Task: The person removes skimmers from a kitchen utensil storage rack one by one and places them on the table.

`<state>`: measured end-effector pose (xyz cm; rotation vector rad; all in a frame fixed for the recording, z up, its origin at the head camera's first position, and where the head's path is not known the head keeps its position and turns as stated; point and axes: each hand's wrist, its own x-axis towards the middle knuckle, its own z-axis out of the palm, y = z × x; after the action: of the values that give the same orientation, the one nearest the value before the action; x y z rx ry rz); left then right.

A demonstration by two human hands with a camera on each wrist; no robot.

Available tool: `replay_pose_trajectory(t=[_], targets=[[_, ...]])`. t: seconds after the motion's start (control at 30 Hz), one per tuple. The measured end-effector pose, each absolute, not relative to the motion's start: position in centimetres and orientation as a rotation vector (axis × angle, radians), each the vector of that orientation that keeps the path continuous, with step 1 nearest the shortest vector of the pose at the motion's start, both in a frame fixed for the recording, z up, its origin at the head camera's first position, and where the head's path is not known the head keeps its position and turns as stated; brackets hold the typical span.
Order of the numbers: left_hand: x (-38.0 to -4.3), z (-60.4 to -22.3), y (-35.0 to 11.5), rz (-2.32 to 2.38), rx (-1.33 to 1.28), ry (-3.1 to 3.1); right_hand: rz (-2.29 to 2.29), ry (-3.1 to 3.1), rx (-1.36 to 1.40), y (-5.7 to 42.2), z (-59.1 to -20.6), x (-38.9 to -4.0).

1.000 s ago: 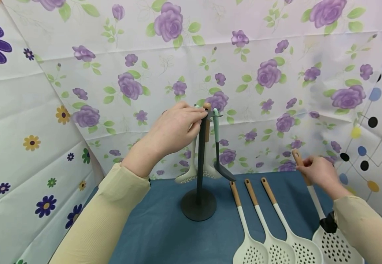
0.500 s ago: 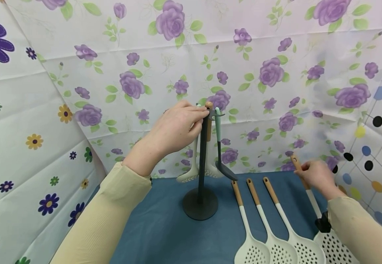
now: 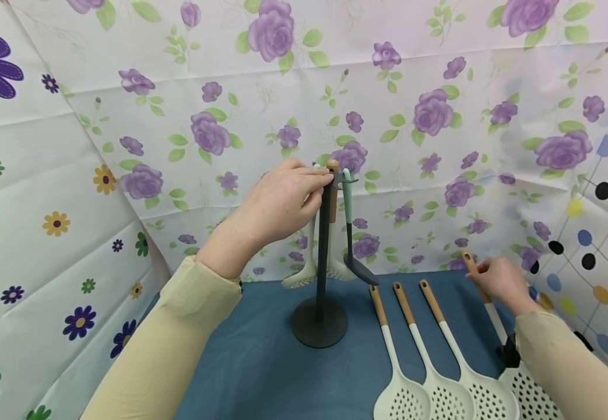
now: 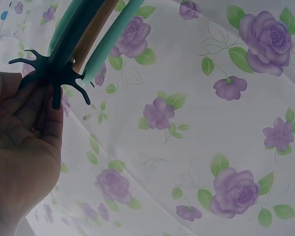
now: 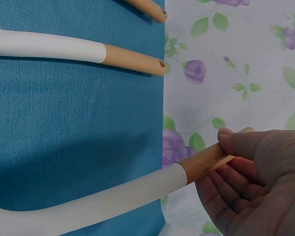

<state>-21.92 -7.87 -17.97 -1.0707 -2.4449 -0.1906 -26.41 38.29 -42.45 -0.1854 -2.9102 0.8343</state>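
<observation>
My left hand [image 3: 283,201] grips the top of a black utensil stand [image 3: 319,324], its fingers at the ring of hooks [image 4: 54,73] in the left wrist view. Hanging from it are a green-handled dark ladle [image 3: 358,271], a wooden-handled white perforated utensil [image 3: 333,230], and a pale perforated one [image 3: 301,277]. On the right, my right hand [image 3: 502,283] pinches the wooden handle of a white skimmer [image 3: 531,394] between thumb and fingers. That handle end is tilted up off the cloth; the forearm covers part of its perforated head.
Three similar skimmers, a left one [image 3: 402,402], a middle one [image 3: 446,396] and a right one [image 3: 487,396], lie side by side on the blue cloth [image 3: 262,361]. A flowered curtain [image 3: 178,116] stands close behind, with patterned sheets at both sides.
My right hand has lowered the skimmer's handle and shifted it slightly left, towards the row of three. The left hand stays at the stand's top. The head view has shifted a little.
</observation>
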Motion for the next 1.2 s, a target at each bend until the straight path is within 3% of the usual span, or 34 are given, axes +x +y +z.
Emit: replay_pose_trajectory(t=[1.2], targets=[[-22.0, -18.0, -7.9, -0.206, -1.076, -2.443, 0.907, -3.083, -0.311, 37.8, -46.2, -27.6]])
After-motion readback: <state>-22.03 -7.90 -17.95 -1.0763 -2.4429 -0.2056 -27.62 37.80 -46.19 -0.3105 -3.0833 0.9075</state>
